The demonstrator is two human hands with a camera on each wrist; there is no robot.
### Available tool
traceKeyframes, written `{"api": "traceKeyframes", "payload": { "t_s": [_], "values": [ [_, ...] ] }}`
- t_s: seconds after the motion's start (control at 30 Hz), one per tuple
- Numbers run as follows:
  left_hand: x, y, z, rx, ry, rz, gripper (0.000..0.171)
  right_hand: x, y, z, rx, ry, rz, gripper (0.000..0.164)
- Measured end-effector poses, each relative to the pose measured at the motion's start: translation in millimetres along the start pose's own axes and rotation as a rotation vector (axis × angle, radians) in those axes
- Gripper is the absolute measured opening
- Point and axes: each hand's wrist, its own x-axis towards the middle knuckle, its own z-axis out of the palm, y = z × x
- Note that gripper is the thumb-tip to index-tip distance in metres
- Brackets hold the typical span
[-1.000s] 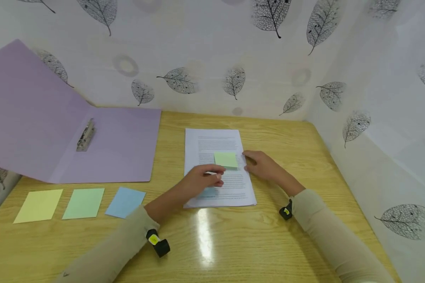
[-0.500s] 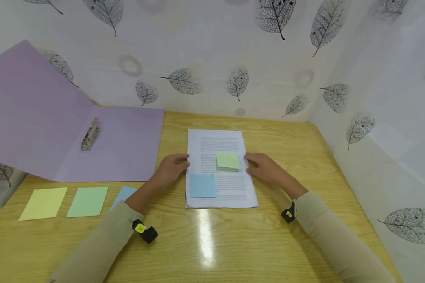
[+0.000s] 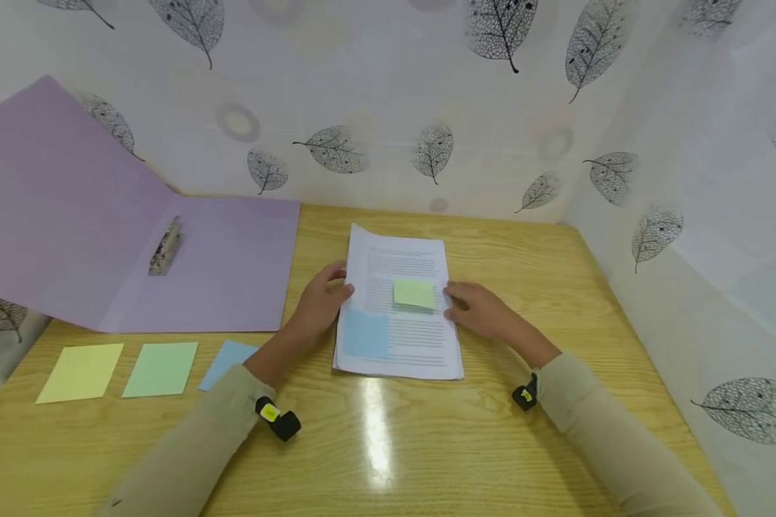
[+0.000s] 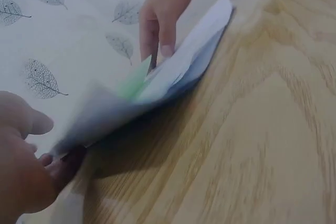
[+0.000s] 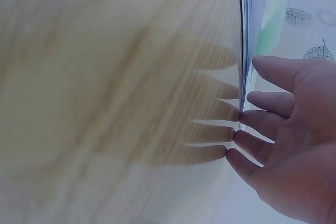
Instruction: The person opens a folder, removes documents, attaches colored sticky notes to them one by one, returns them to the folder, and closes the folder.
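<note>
A stack of printed papers [image 3: 414, 341] lies on the table, its left side lifted and curved. My left hand [image 3: 317, 305] holds that side; in the left wrist view its fingers [image 4: 68, 165] curl under the raised edge while the thumb stands just above. My right hand [image 3: 485, 312] is at the stack's right edge. In the right wrist view its fingers [image 5: 262, 121] reach out fairly straight, tips at the table beside the sheets. On the top page are a green sticky note [image 3: 414, 294], its lower edge lifted, and a blue sticky note [image 3: 366, 334].
An open purple folder [image 3: 239, 266] with a metal clip [image 3: 166, 248] is at the left, its cover leaning up. In front of it lie yellow [image 3: 80, 372], green [image 3: 160, 369] and blue paper squares [image 3: 223, 362], the blue partly behind the left arm. Leaf-patterned walls bound the table.
My left hand moved off the top page to the stack's left edge, uncovering the blue note, then raised that edge. The right hand stays at the right edge.
</note>
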Motion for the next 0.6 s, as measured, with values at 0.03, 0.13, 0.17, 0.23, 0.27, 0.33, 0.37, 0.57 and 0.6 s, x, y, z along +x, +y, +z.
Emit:
{"api": "traceKeyframes", "payload": {
  "t_s": [0.03,0.13,0.17,0.23,0.27,0.33,0.37,0.57,0.6],
  "values": [
    [1.4,0.4,1.3,-0.032,0.021,-0.016,0.064,-0.6,-0.5,0.4,0.002,-0.005,0.008,0.056],
    [4.4,0.6,4.2,-0.135,0.065,-0.043,0.07,-2.6,-2.4,1.4,0.009,-0.015,0.02,0.055],
    [4.8,0.4,5.1,-0.177,0.068,-0.056,0.068,-3.3,-3.2,1.5,0.013,-0.016,0.022,0.055],
    [5.1,-0.5,6.7,-0.237,0.066,-0.077,0.061,-4.9,-5.1,1.2,0.024,-0.016,0.023,0.053],
    [5.2,-1.1,7.5,-0.248,0.065,-0.088,0.057,-5.4,-5.8,1.0,0.03,-0.014,0.02,0.052],
    [5.2,-2.2,9.0,-0.251,0.058,-0.106,0.049,-6.5,-6.9,0.3,0.042,-0.013,0.023,0.051],
    [5.1,-2.9,9.6,-0.25,0.054,-0.112,0.047,-6.8,-7.2,0.2,0.046,-0.012,0.024,0.05],
    [5.0,-5.7,10.4,-0.25,0.069,-0.129,0.044,-6.2,-5.1,0.8,0.111,-0.008,0.02,0.047],
    [5.2,-6.0,10.1,-0.257,0.073,-0.134,0.042,-6.4,-4.9,0.9,0.129,-0.003,0.023,0.046]
  ]
}}
